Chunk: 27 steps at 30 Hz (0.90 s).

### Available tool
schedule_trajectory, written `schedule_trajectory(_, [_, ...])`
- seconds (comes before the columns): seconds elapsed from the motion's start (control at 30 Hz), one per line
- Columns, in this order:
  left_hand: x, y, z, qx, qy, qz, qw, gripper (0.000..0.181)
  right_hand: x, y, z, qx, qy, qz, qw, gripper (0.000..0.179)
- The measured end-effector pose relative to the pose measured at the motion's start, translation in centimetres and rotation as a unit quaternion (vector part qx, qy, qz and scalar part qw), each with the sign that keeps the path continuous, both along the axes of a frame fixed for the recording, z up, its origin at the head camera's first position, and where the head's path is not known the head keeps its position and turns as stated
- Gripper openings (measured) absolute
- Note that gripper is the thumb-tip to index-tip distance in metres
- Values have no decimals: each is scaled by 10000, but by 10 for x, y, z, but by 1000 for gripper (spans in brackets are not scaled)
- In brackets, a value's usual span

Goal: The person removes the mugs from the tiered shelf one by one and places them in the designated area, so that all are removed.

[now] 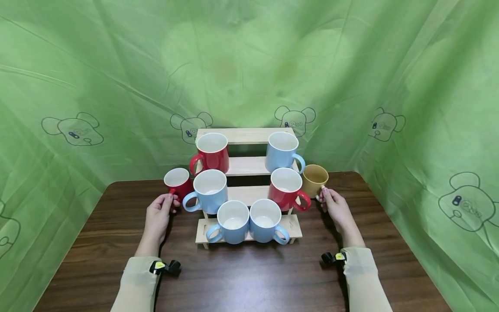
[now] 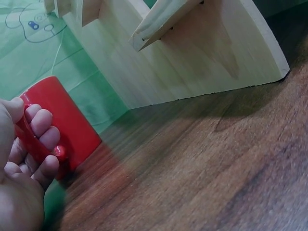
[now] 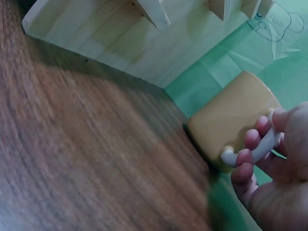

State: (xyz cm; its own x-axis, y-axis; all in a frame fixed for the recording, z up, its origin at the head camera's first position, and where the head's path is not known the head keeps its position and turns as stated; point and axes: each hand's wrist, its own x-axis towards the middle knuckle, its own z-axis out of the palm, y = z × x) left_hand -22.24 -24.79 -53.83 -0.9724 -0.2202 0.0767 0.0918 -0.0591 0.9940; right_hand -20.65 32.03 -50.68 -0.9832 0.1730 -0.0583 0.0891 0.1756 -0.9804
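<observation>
My left hand (image 1: 159, 215) grips the handle of a red mug (image 1: 180, 185) with a white inside, left of the wooden rack. In the left wrist view its fingers curl through the handle of that red mug (image 2: 65, 122). On the other side, my right hand (image 1: 337, 209) holds a tan mug (image 1: 312, 184) by its handle. The right wrist view shows the tan mug (image 3: 231, 118) with a pale handle, fingers wrapped round it. Both mugs are upright at the table's back, beside the rack; the rack's mugs partly hide them in the head view.
A stepped wooden rack (image 1: 248, 166) stands mid-table. Upper mugs are red (image 1: 216, 158) and light blue (image 1: 280, 154); the middle pair is light blue (image 1: 214, 197) and red (image 1: 282, 197). Two light blue mugs (image 1: 235, 229) (image 1: 263, 227) sit on the lowest step. Green curtain (image 1: 241, 65) hangs behind.
</observation>
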Motion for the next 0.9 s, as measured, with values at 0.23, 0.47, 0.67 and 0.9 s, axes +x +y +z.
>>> schedule_trajectory(0.23, [1,-1,0,63,2,-82,9999,42,4,0,-3,-118,159,55,9998,43])
schedule_trajectory(0.47, [1,-6,5,-207,-156,-221,9994,43,2,0,-5,-156,163,-52,9997,47])
schedule_trajectory(0.67, [-1,-16,13,-441,-470,-86,9979,41,3,-1,-5,-249,104,-96,9996,52])
schedule_trajectory(0.9, [0,-23,23,-666,-699,-87,9953,39,5,0,-4,-364,68,-48,9993,46])
